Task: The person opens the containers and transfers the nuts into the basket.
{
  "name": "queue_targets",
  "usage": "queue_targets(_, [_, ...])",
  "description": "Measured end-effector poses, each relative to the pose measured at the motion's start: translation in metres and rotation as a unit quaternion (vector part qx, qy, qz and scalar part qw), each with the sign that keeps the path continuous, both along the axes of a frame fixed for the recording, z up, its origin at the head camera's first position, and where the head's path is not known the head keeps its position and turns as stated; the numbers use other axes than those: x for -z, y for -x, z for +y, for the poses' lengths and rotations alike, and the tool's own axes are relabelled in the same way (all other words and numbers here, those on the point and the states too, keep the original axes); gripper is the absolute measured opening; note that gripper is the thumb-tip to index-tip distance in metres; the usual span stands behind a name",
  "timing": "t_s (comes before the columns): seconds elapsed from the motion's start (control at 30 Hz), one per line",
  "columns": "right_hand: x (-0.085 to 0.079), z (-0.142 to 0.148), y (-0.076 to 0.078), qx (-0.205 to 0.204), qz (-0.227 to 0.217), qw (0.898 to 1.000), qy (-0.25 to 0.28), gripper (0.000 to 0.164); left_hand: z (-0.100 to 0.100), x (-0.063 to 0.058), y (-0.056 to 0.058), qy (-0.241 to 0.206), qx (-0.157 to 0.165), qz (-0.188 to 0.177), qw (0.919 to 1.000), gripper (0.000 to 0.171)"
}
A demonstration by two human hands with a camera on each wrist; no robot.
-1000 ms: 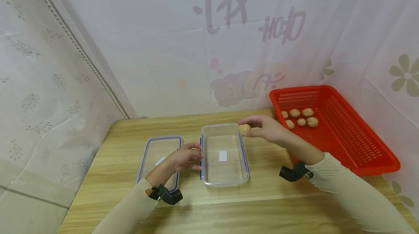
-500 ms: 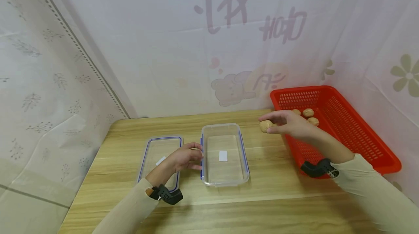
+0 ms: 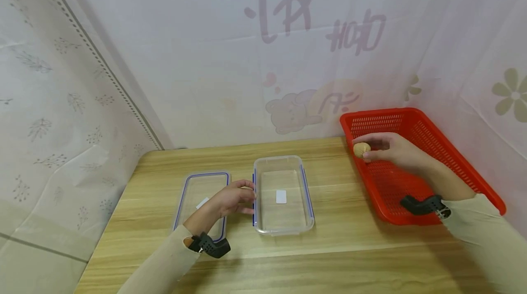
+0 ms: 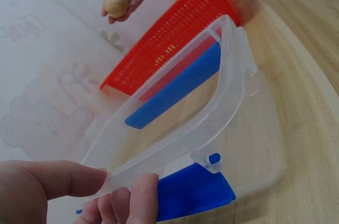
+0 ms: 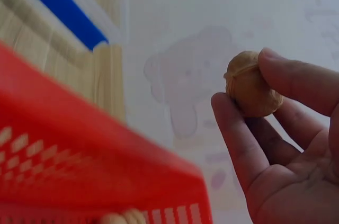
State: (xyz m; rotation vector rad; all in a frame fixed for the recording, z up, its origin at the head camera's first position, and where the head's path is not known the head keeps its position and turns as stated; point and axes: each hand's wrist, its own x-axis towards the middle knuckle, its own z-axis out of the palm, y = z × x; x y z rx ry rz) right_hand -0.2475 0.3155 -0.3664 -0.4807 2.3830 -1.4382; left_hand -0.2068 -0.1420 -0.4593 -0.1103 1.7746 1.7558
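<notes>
Between the thumb and fingertips of my right hand (image 3: 397, 150) is a walnut (image 3: 361, 149), held above the left rim of the red basket (image 3: 454, 163). In the right wrist view the walnut (image 5: 251, 83) is pinched over that basket's edge. My left hand (image 3: 233, 198) grips the left side of a clear plastic box (image 3: 284, 230) with blue latches. Its thumb (image 4: 79, 179) lies at the box rim, the other fingers by a blue latch (image 4: 193, 192). The box has no lid on, and a white label (image 3: 281, 196) shows at its bottom.
A clear lid with a blue seal (image 3: 207, 174) lies on the wooden table (image 3: 288, 264) left of the box, partly under my left forearm. Part of a walnut (image 5: 124, 217) shows inside the basket. Printed curtains (image 3: 206, 56) rise behind and at the sides.
With the walnut in its fingers, my right hand has moved right, from the box's right rim to above the basket. The walnuts in the basket are now hidden behind it. My left hand stays put.
</notes>
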Motion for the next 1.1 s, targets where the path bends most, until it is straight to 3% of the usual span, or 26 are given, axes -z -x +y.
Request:
queue_targets(0.13, [0.006, 0.017, 0.006, -0.001, -0.007, 1.000, 0.010, 0.049, 0.001, 0.000, 0.000, -0.002, -0.001, -0.001, 1.0000, 0.040])
queue_targets(0.47, [0.028, 0.044, 0.021, 0.021, -0.018, 0.999, -0.045, 0.052, -0.001, 0.000, 0.000, 0.001, 0.002, 0.000, 1.0000, 0.039])
queue_targets(0.8, [0.058, 0.055, 0.032, 0.004, 0.014, 0.989, -0.147, 0.049, -0.001, 0.001, 0.000, 0.002, 0.001, 0.001, 1.0000, 0.039])
queue_targets(1.1, [0.071, 0.057, 0.037, -0.025, -0.030, 0.990, -0.135, 0.051, 0.000, 0.001, 0.001, 0.004, 0.000, 0.002, 1.0000, 0.039])
